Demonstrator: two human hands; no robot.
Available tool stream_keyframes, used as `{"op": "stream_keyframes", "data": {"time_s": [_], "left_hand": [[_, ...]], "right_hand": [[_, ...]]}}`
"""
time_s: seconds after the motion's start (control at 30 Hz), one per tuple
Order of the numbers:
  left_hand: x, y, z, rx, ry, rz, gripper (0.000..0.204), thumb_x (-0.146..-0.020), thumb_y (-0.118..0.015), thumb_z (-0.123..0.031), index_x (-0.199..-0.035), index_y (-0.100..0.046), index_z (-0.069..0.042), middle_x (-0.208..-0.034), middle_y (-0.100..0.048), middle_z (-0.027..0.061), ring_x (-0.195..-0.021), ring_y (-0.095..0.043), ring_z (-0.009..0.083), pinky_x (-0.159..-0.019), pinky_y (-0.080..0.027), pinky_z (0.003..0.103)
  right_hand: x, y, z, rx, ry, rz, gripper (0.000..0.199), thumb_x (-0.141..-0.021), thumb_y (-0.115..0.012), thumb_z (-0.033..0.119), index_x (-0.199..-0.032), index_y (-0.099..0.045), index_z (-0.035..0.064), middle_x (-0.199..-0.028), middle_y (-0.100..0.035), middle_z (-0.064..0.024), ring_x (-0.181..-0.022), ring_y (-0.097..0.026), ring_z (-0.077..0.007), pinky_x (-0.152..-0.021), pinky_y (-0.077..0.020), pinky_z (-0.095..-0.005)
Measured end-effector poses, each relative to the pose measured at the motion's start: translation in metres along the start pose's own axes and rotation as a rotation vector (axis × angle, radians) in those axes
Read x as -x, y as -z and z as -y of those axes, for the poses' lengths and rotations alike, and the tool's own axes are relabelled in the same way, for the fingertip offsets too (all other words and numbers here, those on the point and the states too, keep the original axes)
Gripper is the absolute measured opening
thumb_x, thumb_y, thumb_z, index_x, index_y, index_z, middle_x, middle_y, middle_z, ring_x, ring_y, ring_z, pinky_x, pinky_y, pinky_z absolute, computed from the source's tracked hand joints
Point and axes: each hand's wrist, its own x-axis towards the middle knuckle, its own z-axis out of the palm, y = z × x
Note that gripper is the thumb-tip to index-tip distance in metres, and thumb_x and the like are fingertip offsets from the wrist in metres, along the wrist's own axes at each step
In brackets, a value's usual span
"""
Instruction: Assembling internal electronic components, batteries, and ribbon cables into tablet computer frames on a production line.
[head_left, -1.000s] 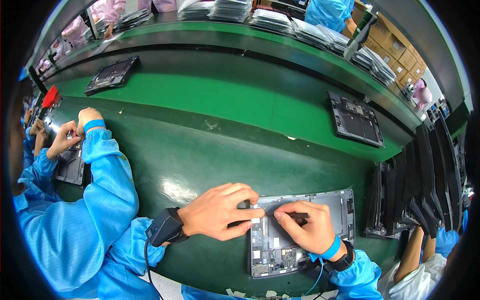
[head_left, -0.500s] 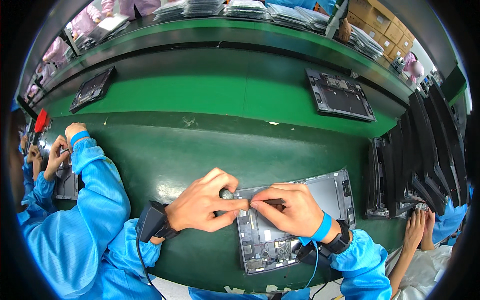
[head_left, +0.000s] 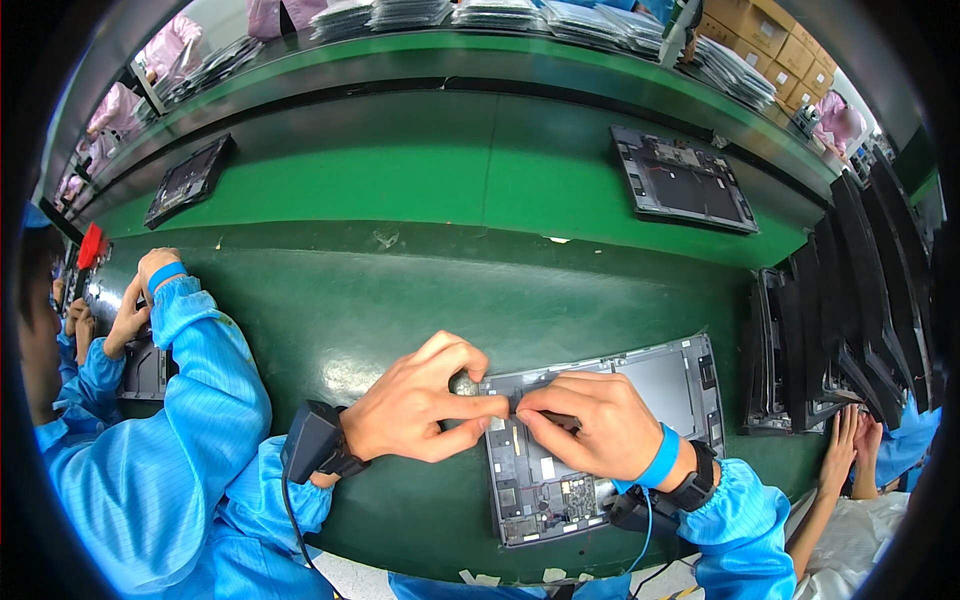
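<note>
An opened laptop chassis [head_left: 655, 385], dark grey with exposed circuit boards at its near end, lies slightly turned on the green bench. Over its left edge reaches my left hand [head_left: 415, 405], fingers spread, the index finger stretched to the frame and the thumb apart below it. My right hand [head_left: 600, 425] is closed above the chassis, its thumb and forefinger pinched beside my left index fingertip. A thin dark tool [head_left: 571, 428] shows partly within the right hand; its kind and tip are hidden by the fingers.
Dark laptop parts [head_left: 850, 310] stand stacked at the right. Two more opened chassis, one right [head_left: 685, 180] and one left [head_left: 190, 180], lie on the raised green strip. A co-worker's blue sleeve [head_left: 205, 350] is close at left; another person's hands [head_left: 850, 450] are at right.
The whole view has shifted slightly, moving the chassis and both hands a little right in the picture. My right fingers now cover more of the dark tool.
</note>
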Motion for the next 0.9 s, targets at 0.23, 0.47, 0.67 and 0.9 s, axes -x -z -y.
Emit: {"op": "stream_keyframes", "data": {"time_s": [0.23, 0.47, 0.67, 0.9], "left_hand": [[0.003, -0.001, -0.004, -0.077, -0.002, -0.02, 0.026, -0.075, -0.071, -0.015, -0.1, -0.076, -0.019, -0.102, -0.055, 0.0069, -0.1, -0.056, 0.0293, -0.066, -0.052, 0.037], [-0.001, -0.006, 0.001, -0.077, -0.075, -0.007, 0.021, -0.077, -0.07, -0.012, -0.098, -0.074, -0.013, -0.133, -0.062, 0.011, -0.125, -0.059, 0.0316, -0.086, -0.059, 0.04], [0.006, -0.005, -0.003, -0.109, -0.083, -0.036, 0.017, -0.079, -0.073, -0.014, -0.095, -0.073, -0.009, -0.136, -0.062, 0.011, -0.126, -0.059, 0.0301, -0.094, -0.056, 0.041], [0.008, -0.016, -0.029, -0.194, 0.002, -0.075, 0.028, -0.081, -0.077, -0.024, -0.103, -0.07, -0.009, -0.133, -0.063, 0.0089, -0.129, -0.057, 0.0294, -0.1, -0.052, 0.044]], "right_hand": [[-0.003, 0.0, -0.006, 0.037, 0.018, 0.033, 0.009, -0.085, -0.069, 0.01, -0.081, -0.068, 0.0027, -0.07, -0.062, -0.0106, -0.065, -0.063, -0.0318, -0.058, -0.0516, -0.0418], [0.001, 0.012, -0.02, 0.029, 0.005, 0.156, 0.01, -0.085, -0.069, 0.011, -0.08, -0.067, 0.0031, -0.073, -0.061, -0.0105, -0.067, -0.062, -0.0318, -0.061, -0.0515, -0.0421], [-0.001, 0.009, -0.012, 0.04, 0.03, 0.137, 0.013, -0.085, -0.069, 0.012, -0.077, -0.064, 0.0035, -0.071, -0.058, -0.0096, -0.066, -0.061, -0.0312, -0.058, -0.0503, -0.0426], [0.014, -0.002, 0.005, 0.228, -0.03, 0.094, 0.017, -0.084, -0.07, 0.012, -0.074, -0.059, 0.0056, -0.069, -0.056, -0.0075, -0.064, -0.06, -0.0277, -0.051, -0.0486, -0.04]]}}
